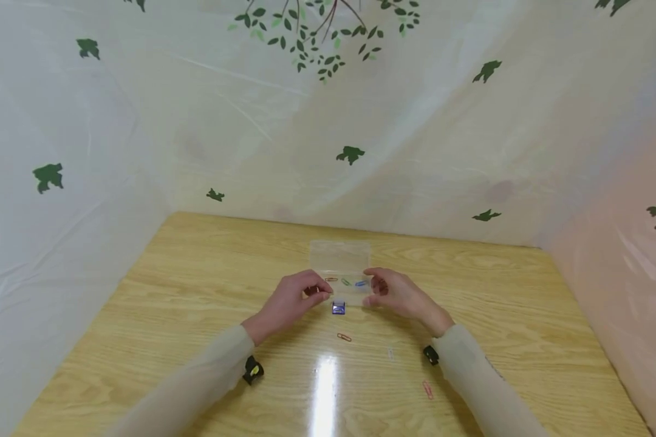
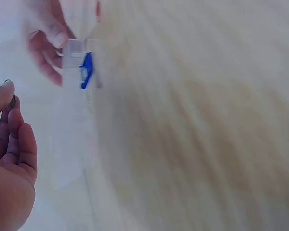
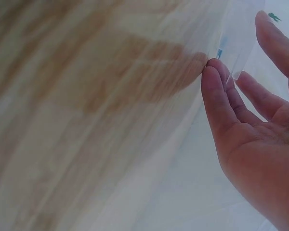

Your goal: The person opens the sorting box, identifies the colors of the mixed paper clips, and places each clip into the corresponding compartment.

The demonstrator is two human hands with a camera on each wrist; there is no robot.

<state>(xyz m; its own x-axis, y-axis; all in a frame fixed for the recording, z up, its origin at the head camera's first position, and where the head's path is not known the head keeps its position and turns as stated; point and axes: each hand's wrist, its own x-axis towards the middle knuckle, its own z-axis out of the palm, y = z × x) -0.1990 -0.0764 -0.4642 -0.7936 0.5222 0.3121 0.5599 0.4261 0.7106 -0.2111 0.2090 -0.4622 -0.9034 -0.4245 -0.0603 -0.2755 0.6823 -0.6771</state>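
A clear plastic box (image 1: pixel 351 297) lies on the table with its transparent lid (image 1: pixel 340 256) raised at the back. Inside it are an orange-red paper clip (image 1: pixel 331 280), a green paper clip (image 1: pixel 346 282) and a blue paper clip (image 1: pixel 360 283). A blue piece (image 1: pixel 338 308) shows at its front edge. My left hand (image 1: pixel 295 297) is at the box's left side, thumb and index finger pinching a small green paper clip (image 2: pixel 12 101), mostly hidden by the fingertips. My right hand (image 1: pixel 399 294) grips the box's right end, thumb near the front corner, fingers behind.
On the wooden table (image 1: pixel 224 255), nearer me, lie a red paper clip (image 1: pixel 344 337), a whitish paper clip (image 1: pixel 390 353) and a pink paper clip (image 1: pixel 427 389). Black wrist cameras show beside both sleeves. A pale sheet (image 1: pixel 284 133) with leaf prints hangs behind the table and along its sides.
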